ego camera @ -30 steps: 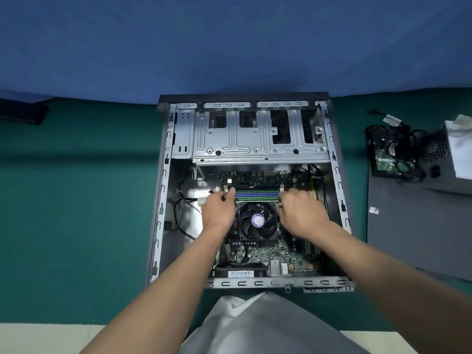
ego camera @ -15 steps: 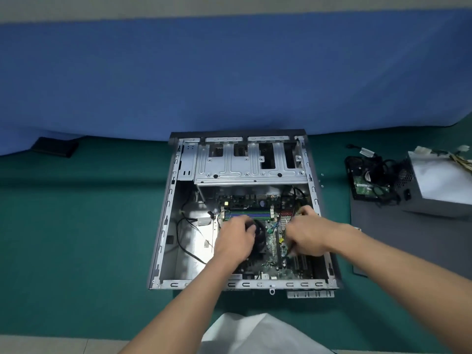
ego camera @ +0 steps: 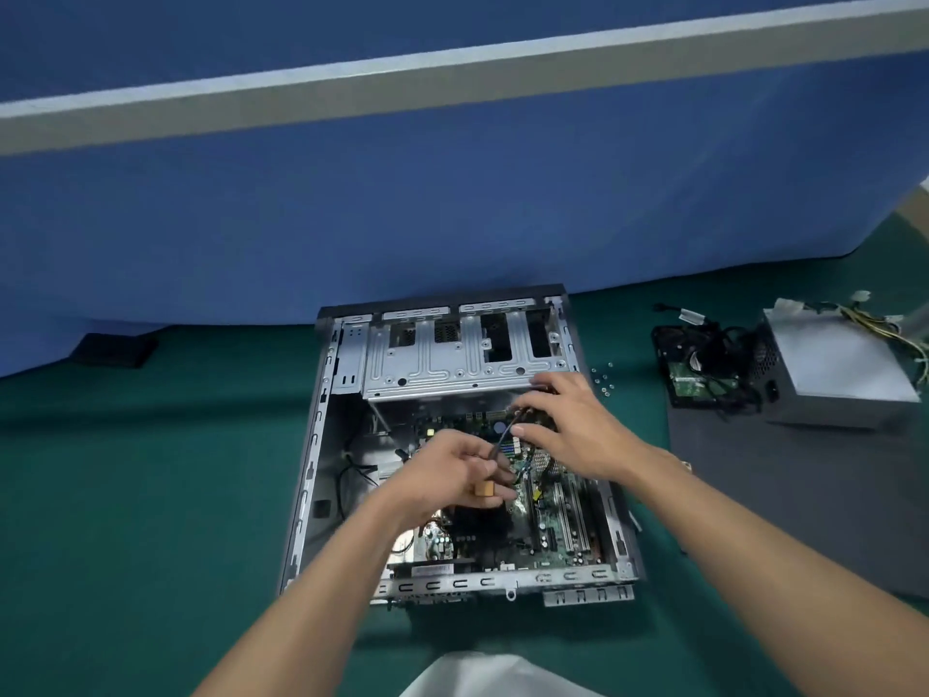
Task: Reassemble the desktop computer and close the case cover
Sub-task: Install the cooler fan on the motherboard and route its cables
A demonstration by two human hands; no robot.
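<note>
A blue wall (ego camera: 452, 218) stands behind the green table top (ego camera: 125, 495), and a small black box (ego camera: 113, 349) lies at its foot, far left

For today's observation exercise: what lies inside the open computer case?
A green motherboard, a metal drive cage and loose black cables. The left hand, holding a tan connector, and the right hand cover the board's middle.

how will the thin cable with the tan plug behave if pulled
Probably floppy: the cable bends in a curve between the left hand and right hand. Likely light: a mere pinch holds it. Its tan plug looks small, perhaps fragile.
</note>
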